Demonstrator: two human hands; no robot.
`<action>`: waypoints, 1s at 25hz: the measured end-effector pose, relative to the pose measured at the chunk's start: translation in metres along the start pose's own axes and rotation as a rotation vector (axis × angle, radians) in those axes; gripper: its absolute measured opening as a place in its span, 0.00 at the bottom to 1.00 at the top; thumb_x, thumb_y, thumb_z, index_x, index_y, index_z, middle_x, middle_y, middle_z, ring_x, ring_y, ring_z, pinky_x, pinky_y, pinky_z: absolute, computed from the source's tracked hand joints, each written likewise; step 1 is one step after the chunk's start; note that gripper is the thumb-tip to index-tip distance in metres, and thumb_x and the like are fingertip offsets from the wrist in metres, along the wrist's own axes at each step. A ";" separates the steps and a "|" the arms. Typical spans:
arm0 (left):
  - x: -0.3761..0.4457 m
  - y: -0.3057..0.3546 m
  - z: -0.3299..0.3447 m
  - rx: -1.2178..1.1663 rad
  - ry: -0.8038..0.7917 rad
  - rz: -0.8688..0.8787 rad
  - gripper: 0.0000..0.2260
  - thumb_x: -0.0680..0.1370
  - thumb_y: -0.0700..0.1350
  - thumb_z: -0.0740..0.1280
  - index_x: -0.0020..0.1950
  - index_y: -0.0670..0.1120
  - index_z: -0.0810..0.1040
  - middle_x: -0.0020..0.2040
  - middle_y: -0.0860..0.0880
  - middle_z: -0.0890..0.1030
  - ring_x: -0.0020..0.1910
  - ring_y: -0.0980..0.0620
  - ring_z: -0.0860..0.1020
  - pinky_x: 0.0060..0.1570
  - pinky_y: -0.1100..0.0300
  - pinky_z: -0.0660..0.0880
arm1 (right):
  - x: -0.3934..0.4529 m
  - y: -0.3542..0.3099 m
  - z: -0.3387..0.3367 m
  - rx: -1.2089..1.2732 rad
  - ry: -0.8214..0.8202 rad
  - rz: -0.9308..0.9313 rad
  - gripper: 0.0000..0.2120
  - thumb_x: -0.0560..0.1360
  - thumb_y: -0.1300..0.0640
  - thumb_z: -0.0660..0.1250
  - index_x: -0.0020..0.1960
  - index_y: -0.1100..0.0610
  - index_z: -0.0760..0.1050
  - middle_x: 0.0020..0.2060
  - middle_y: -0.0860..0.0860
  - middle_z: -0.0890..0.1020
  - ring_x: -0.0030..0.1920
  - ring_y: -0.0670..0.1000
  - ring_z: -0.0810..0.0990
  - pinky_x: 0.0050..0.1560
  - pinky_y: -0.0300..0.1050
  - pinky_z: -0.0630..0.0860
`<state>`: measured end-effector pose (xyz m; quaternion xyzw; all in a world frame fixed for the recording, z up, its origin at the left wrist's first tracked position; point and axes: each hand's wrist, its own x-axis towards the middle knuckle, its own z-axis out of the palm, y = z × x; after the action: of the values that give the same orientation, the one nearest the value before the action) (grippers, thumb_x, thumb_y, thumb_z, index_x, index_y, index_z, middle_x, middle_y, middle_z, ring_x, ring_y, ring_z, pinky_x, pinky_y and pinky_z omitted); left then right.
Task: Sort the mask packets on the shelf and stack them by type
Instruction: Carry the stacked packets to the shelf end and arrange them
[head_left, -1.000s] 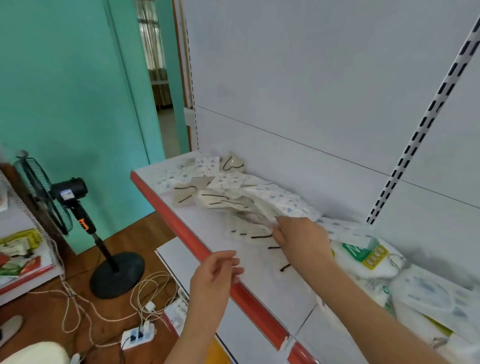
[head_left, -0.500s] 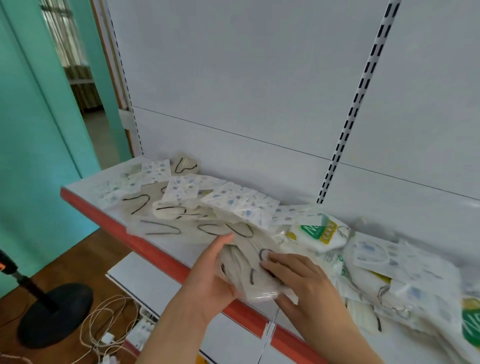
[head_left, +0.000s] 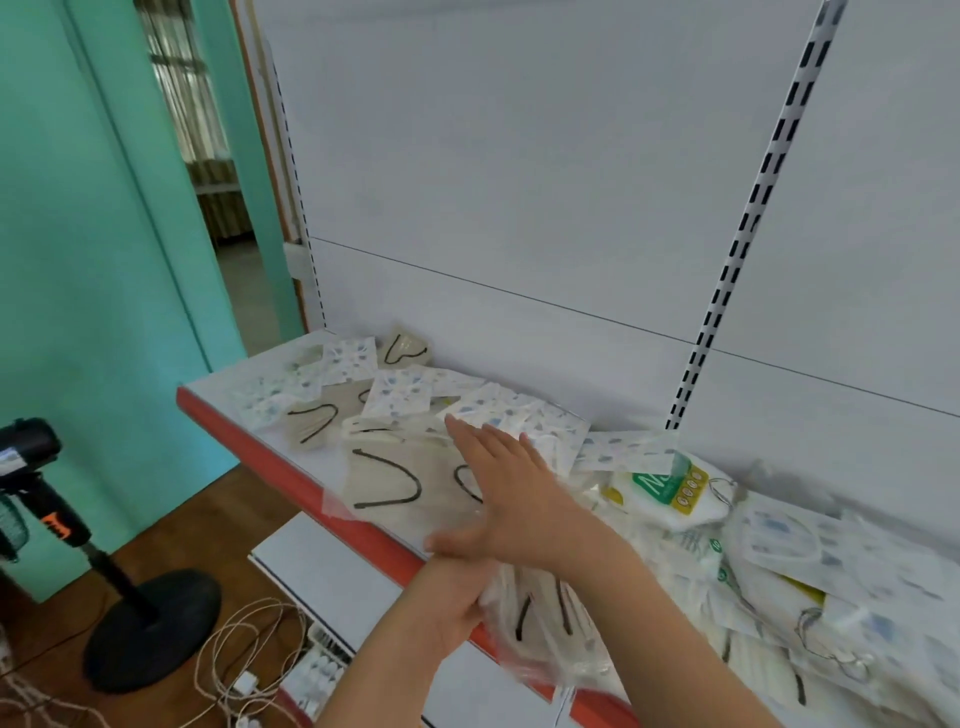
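Mask packets lie scattered along a white shelf (head_left: 244, 387) with a red front edge. My left hand (head_left: 457, 597) grips a bundle of clear packets with beige masks and black ear loops (head_left: 545, 623) at the shelf's front edge. My right hand (head_left: 504, 483) reaches out flat, fingers straight, over a beige mask packet (head_left: 395, 483) lying on the shelf. Blue-patterned white packets (head_left: 397, 392) lie further back and left. A white packet with a green and yellow label (head_left: 670, 491) sits to the right.
A heap of mixed packets (head_left: 810, 587) fills the shelf's right side. The white back panel carries a slotted upright (head_left: 748, 223). Below are a lower shelf (head_left: 332, 566), a black fan stand (head_left: 150, 623) and a power strip with cables (head_left: 311, 675) on the wood floor.
My right hand left the bundle and stretched out flat over the beige packet on the shelf. My left hand keeps the bundle, now lower at the shelf's edge. The view shifted.
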<state>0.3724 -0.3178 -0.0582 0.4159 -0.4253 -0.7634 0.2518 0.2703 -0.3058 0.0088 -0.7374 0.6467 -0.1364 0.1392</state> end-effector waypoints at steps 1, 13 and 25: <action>-0.004 0.001 -0.001 0.056 0.019 -0.012 0.10 0.83 0.41 0.63 0.63 0.51 0.76 0.53 0.50 0.79 0.48 0.57 0.76 0.46 0.64 0.76 | 0.018 -0.003 -0.003 -0.015 -0.111 0.000 0.54 0.67 0.33 0.72 0.81 0.46 0.44 0.78 0.47 0.59 0.79 0.50 0.52 0.79 0.58 0.41; -0.031 0.022 -0.007 0.516 0.041 -0.036 0.13 0.71 0.46 0.76 0.54 0.45 0.83 0.45 0.45 0.84 0.43 0.49 0.81 0.48 0.57 0.77 | 0.066 0.006 -0.038 0.204 -0.192 -0.086 0.14 0.71 0.47 0.76 0.54 0.50 0.81 0.55 0.44 0.82 0.58 0.45 0.78 0.63 0.44 0.72; -0.037 0.027 -0.013 0.536 -0.012 0.084 0.09 0.72 0.38 0.73 0.51 0.47 0.84 0.48 0.46 0.87 0.51 0.48 0.85 0.57 0.53 0.80 | 0.054 0.008 -0.060 0.323 0.107 -0.043 0.11 0.72 0.46 0.74 0.48 0.53 0.80 0.41 0.52 0.82 0.40 0.47 0.78 0.43 0.44 0.73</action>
<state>0.4038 -0.3102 -0.0229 0.4452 -0.6304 -0.6150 0.1617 0.2466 -0.3626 0.0621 -0.7108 0.6069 -0.2805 0.2184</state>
